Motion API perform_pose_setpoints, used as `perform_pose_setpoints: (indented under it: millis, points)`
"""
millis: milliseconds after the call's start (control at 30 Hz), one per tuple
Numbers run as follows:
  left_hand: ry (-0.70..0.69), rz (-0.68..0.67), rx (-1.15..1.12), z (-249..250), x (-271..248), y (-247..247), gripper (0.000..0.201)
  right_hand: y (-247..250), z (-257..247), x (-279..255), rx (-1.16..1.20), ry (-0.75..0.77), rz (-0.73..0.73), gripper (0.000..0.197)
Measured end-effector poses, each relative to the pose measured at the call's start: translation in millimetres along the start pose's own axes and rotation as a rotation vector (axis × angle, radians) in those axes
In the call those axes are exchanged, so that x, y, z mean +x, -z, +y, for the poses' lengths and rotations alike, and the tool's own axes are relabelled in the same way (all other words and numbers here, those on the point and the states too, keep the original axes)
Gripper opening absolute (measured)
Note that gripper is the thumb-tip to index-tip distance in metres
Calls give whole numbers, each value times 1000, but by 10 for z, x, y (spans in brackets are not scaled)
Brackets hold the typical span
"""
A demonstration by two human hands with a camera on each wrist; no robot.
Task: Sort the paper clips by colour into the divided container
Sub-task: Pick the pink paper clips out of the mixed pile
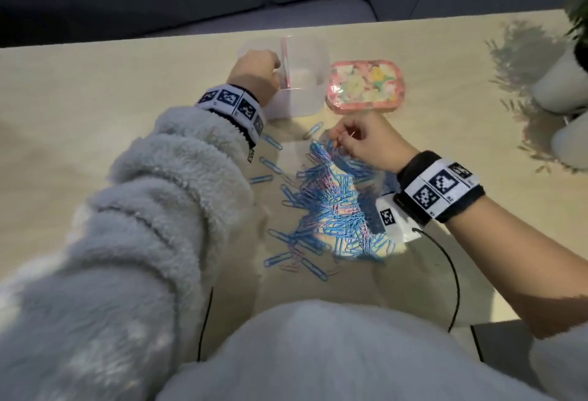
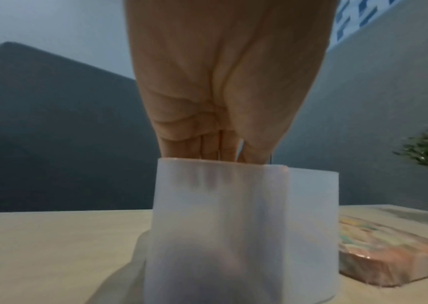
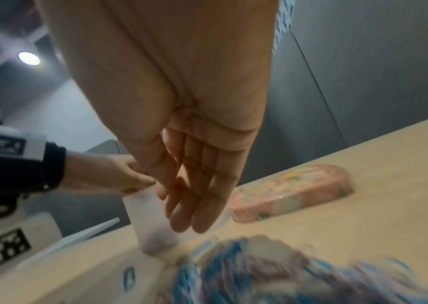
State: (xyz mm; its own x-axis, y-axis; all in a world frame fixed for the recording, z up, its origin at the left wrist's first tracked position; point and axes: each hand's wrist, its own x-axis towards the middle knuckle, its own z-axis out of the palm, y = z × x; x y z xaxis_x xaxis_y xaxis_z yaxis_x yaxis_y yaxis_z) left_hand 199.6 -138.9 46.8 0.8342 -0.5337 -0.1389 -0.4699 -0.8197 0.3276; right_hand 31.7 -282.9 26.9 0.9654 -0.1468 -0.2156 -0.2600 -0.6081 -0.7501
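A frosted divided container (image 1: pixel 310 82) (image 2: pixel 233 226) stands at the far middle of the table. My left hand (image 1: pixel 264 66) (image 2: pixel 215 152) reaches down into its left compartment with straight fingers. The fingertips are hidden behind the wall, and so is anything they might hold. Something pink shows by the divider. A heap of blue and pink paper clips (image 1: pixel 331 206) (image 3: pixel 246 273) lies in front of the container. My right hand (image 1: pixel 342 139) (image 3: pixel 181 205) hangs over the heap's far end, fingers straight and pointing down, tips at the clips. I see nothing gripped.
A pink patterned box (image 1: pixel 364 85) (image 2: pixel 389 257) (image 3: pixel 290 191) lies right of the container. Loose blue clips (image 1: pixel 270 165) are scattered left of the heap. White plant pots (image 1: pixel 560 85) stand at the far right. A black cable (image 1: pixel 451 273) loops near the table's front edge.
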Motion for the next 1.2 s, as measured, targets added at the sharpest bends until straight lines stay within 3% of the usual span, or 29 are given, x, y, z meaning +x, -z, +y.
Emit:
perform_pose_setpoints:
  millis: [100, 133, 267, 333, 433, 633, 733, 867, 1033, 1100, 1200]
  points:
    - [-188, 319, -107, -20, -300, -45, 27, -160, 156, -162, -161, -65, -9, 17]
    - [-250, 330, -101, -18, -433, -94, 25, -214, 186, -200, -194, -82, -4, 17]
    - [-384, -20, -36, -148, -885, -490, 15, -402, 187, -230, -245, -130, 28, 8]
    - [-390, -131, 6, -218, -1008, -647, 14, -492, 165, -221, -258, -137, 16, 17]
    - [-393, -172, 60, -246, -1077, -752, 12, -594, 142, -250, -281, -137, -8, 25]
    - [-323, -165, 117, -278, -1127, -836, 24, -540, 222, -360, -308, -94, -18, 6]
    - [-325, -147, 137, -327, -1175, -872, 25, -409, 286, -375, -116, -150, 29, 5]
    - [-313, -106, 153, -342, -1235, -881, 23, -302, 312, -391, 380, -295, 72, 16]
    - [-259, -112, 188, -317, -1294, -840, 22, -239, 264, -352, 916, -426, 42, 14]
    - [-224, -69, 43, -292, -1313, -782, 17, -223, 229, -336, 992, -473, 33, 20]
    - [-72, -29, -349, -227, -1273, -716, 14, -199, 197, -311, 1119, -574, -30, 28]
